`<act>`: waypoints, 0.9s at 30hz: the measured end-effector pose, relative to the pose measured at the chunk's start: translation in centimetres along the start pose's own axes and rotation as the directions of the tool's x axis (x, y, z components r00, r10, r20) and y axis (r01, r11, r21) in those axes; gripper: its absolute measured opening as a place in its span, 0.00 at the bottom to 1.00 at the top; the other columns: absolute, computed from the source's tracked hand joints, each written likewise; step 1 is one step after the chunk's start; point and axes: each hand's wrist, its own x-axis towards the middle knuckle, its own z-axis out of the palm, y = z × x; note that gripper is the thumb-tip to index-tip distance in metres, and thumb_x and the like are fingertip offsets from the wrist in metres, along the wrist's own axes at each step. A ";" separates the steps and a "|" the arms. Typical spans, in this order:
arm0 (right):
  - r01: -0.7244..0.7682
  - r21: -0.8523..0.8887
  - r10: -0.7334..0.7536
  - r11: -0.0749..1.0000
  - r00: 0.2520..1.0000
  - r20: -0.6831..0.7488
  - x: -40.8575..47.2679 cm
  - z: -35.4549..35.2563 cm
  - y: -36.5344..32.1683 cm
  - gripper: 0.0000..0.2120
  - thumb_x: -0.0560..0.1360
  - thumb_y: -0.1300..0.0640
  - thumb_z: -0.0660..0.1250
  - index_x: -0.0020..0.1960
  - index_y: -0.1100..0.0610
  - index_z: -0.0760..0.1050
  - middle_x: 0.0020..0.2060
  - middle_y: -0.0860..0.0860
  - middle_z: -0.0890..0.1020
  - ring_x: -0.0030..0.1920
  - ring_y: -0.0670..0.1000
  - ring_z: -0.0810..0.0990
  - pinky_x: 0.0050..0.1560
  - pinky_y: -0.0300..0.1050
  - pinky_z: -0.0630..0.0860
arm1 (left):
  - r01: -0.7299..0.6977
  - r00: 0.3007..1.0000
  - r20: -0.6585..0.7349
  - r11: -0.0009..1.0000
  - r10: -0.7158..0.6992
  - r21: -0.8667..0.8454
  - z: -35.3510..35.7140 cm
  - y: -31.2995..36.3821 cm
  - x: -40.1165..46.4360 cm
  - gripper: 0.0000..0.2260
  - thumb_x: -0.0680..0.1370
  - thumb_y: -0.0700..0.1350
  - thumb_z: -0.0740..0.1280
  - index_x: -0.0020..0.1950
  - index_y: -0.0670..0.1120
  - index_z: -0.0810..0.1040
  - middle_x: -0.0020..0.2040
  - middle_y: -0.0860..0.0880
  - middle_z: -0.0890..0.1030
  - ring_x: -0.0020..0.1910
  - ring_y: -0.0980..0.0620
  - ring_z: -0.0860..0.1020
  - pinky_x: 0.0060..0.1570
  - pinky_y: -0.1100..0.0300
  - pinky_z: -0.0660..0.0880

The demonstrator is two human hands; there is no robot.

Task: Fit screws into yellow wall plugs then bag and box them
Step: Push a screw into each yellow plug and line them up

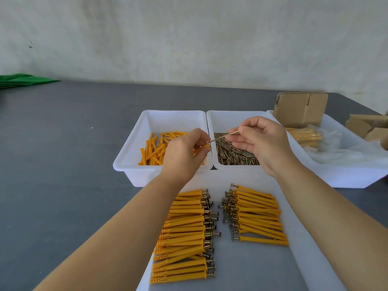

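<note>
My left hand (184,152) grips a yellow wall plug (202,148) above the white bin of loose yellow plugs (155,151). My right hand (260,141) pinches a brass screw (222,138), its tip touching the plug's open end. Below it lies the white bin of loose screws (233,155). On the white tray (252,267) in front of me lie two rows of plugs with screws fitted: a long left row (184,234) and a shorter right row (258,215), screw heads facing the gap between them.
A third white bin (344,175) at the right holds a cardboard box (300,109), bagged plugs (306,136) and clear plastic bags. More cardboard (369,124) lies at the far right. Green cloth (23,80) sits at the far left of the grey table (63,154).
</note>
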 end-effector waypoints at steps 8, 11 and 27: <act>-0.008 0.067 0.010 0.998 1.000 -0.027 -0.1 -0.1 -0.2 0.05 0.79 0.66 0.64 0.47 0.60 0.76 0.43 0.59 0.86 0.46 0.59 0.87 0.44 0.45 0.82 | 0.068 0.998 -0.010 0.998 -0.068 -0.015 -0.2 -0.3 0.0 0.08 0.75 0.41 0.73 0.52 0.45 0.78 0.44 0.51 0.82 0.44 0.55 0.80 0.46 0.53 0.81; -0.007 0.067 0.008 0.998 1.000 -0.027 -0.1 0.0 -0.3 0.04 0.79 0.66 0.64 0.47 0.60 0.76 0.43 0.59 0.86 0.46 0.59 0.87 0.45 0.46 0.82 | 0.078 0.997 -0.013 0.997 -0.078 -0.021 -0.3 -0.5 0.0 0.08 0.75 0.41 0.73 0.52 0.45 0.78 0.44 0.50 0.82 0.44 0.54 0.80 0.46 0.52 0.80; -0.017 -0.098 0.018 0.995 1.000 0.017 -0.3 0.5 0.5 0.04 0.78 0.65 0.67 0.47 0.59 0.80 0.41 0.53 0.87 0.44 0.53 0.87 0.43 0.44 0.82 | -0.036 0.999 -0.012 0.998 0.035 -0.053 -0.1 0.2 -0.1 0.08 0.75 0.40 0.73 0.53 0.43 0.79 0.43 0.49 0.83 0.43 0.53 0.81 0.45 0.52 0.80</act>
